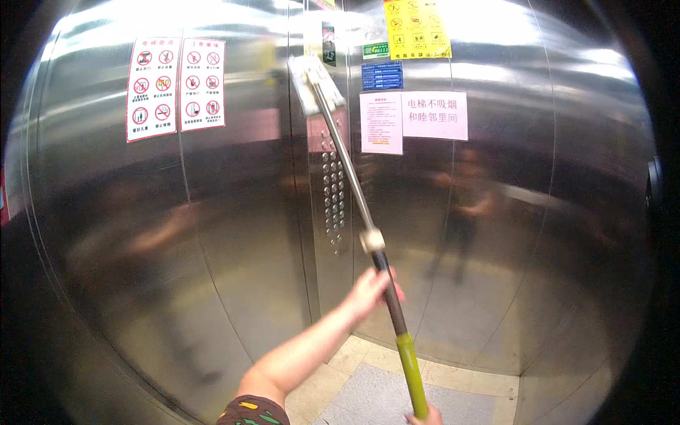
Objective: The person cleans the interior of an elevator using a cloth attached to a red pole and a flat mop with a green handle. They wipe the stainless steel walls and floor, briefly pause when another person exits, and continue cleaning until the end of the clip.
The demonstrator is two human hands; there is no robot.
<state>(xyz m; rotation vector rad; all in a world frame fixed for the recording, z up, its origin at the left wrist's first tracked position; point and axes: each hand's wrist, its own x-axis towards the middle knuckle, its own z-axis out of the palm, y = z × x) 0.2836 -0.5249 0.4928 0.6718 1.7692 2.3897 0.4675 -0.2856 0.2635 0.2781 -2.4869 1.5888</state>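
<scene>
A flat mop with a telescopic metal pole reaches up and away from me. My left hand is wrapped around the dark section of its pole, just below a pale locking collar. Lower down, my right hand grips the end of the green handle sleeve; the bottom of the frame cuts this hand off. The pale mop head is tilted and lies over the upper part of the elevator button panel, below a small display. Whether its pad presses on the panel I cannot tell.
Shiny metal elevator walls meet beside the panel. Printed notices with red symbols hang on the left wall. A yellow sign, a blue notice and pink paper sheets are on the right. Below is a tiled floor.
</scene>
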